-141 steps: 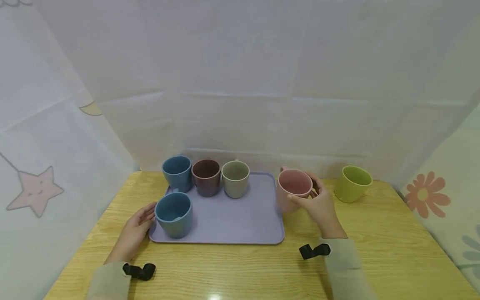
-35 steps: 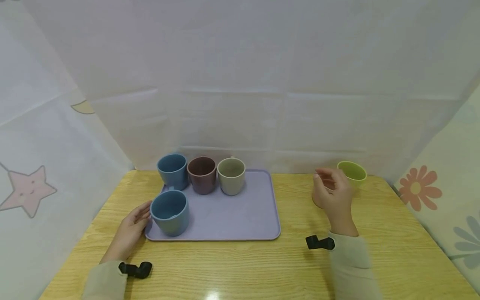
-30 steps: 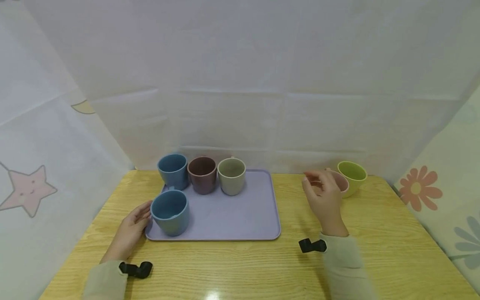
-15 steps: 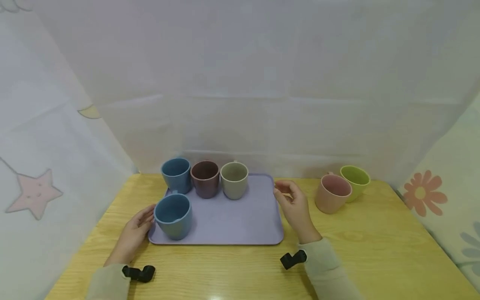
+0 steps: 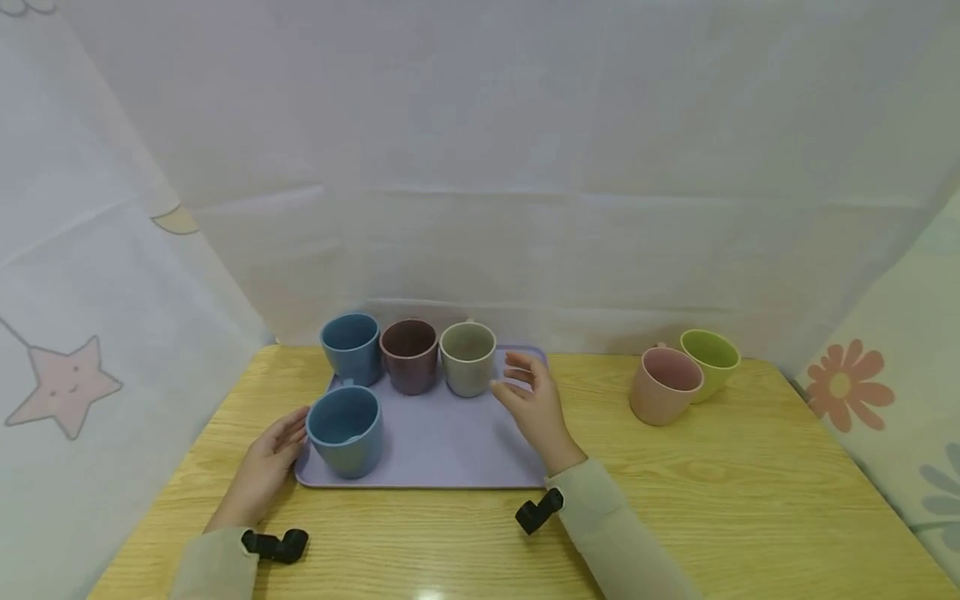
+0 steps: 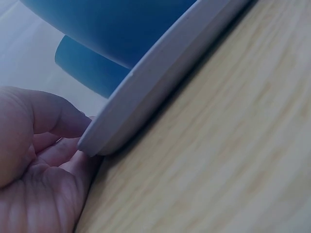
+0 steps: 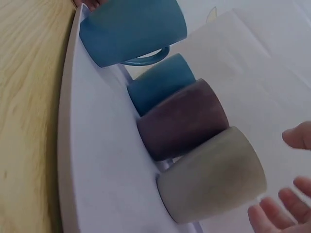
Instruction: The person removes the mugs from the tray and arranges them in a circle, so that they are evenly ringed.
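A lilac tray (image 5: 450,450) lies on the table with several mugs. My left hand (image 5: 262,467) is at its left edge; in the left wrist view its fingers (image 6: 53,114) hold the rim near a corner. A blue mug (image 5: 347,442) stands beside that hand. Along the back of the tray are another blue mug (image 5: 351,354), a maroon mug (image 5: 409,362) and a pale grey-green mug (image 5: 468,367). My right hand (image 5: 534,404) hovers over the tray, just right of the grey-green mug (image 7: 214,179), fingers spread and apart from it.
A pink mug (image 5: 660,396) stands on the wooden table (image 5: 750,500) right of the tray, close in front of a lime-green mug (image 5: 712,358). White cloth (image 5: 480,167) hangs behind the table and along its sides.
My right hand carried the pink mug off the tray's right edge, left it by the lime-green mug, then came back left over the tray. My left hand has stayed at the tray's edge.
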